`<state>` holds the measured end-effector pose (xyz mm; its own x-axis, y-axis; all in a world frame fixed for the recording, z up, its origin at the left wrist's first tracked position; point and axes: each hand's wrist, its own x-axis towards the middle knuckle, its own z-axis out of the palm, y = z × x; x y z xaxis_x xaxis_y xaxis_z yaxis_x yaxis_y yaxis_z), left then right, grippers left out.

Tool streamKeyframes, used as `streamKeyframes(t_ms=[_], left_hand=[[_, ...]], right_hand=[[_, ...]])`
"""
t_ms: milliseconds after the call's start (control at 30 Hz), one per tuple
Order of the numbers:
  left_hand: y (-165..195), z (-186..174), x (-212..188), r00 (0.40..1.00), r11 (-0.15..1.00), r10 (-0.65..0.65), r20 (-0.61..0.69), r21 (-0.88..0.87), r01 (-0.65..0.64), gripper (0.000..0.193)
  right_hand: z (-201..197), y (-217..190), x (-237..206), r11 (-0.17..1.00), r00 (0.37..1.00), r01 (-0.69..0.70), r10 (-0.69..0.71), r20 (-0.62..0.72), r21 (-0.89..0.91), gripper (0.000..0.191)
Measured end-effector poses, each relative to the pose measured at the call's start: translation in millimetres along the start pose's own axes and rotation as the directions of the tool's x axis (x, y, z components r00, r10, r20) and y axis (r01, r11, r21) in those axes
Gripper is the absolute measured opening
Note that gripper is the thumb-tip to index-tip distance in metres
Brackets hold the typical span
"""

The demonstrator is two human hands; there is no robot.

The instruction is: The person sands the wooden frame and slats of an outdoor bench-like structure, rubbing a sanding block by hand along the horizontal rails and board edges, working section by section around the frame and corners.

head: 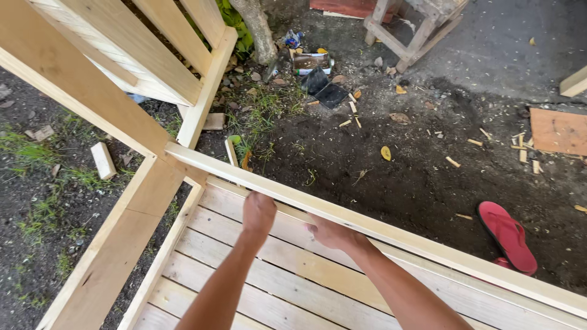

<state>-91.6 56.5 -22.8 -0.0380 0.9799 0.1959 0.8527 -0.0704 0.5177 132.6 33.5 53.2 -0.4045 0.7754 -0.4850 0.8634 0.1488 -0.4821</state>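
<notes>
A long pale wooden rail [391,235] runs from the frame's corner post down to the right, above a slatted wooden panel [293,281]. My left hand [258,214] is closed against the underside of the rail near its left end. My right hand [330,233] grips the same rail a little further right, fingers curled under it. Both forearms reach up from the bottom edge over the slats.
Pale frame beams [116,244] run to the left over dirt and grass. A red flip-flop [507,235] lies on the soil at right. Wood offcuts [103,160], a plywood piece [559,131], litter by a tree trunk [257,27], and a wooden stool [409,24] lie beyond.
</notes>
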Motion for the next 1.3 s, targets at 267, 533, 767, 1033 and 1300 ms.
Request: streamKeyframes(t_ms=[267,533,767,1033,1300], left_hand=[[-23,-3,-3,0.987,0.993,-0.099,0.129,-0.053,0.106,0.019],[-1,-11,-19,0.964,0.943,0.245,-0.105,-0.204,-0.262,0.014],[-12,-17,2,0.965,0.967,-0.255,-0.062,-0.018,0.255,0.016],[9,-7,-28,0.993,0.980,-0.121,-0.011,-0.160,0.118,0.013],[13,-11,-24,0.984,0.955,0.077,-0.159,-0.270,-0.119,0.015]], right_hand=[[-6,-7,-5,0.996,0.993,-0.076,0.080,0.087,-0.050,0.056],[-1,0,2,0.999,1.000,0.007,-0.007,0.016,-0.043,0.063],[5,2,2,1.000,1.000,0.006,-0.006,0.003,-0.015,0.061],[12,10,13,0.998,0.998,-0.052,0.051,0.040,0.025,0.055],[21,17,14,0.999,0.999,0.019,-0.018,-0.034,0.030,0.060]])
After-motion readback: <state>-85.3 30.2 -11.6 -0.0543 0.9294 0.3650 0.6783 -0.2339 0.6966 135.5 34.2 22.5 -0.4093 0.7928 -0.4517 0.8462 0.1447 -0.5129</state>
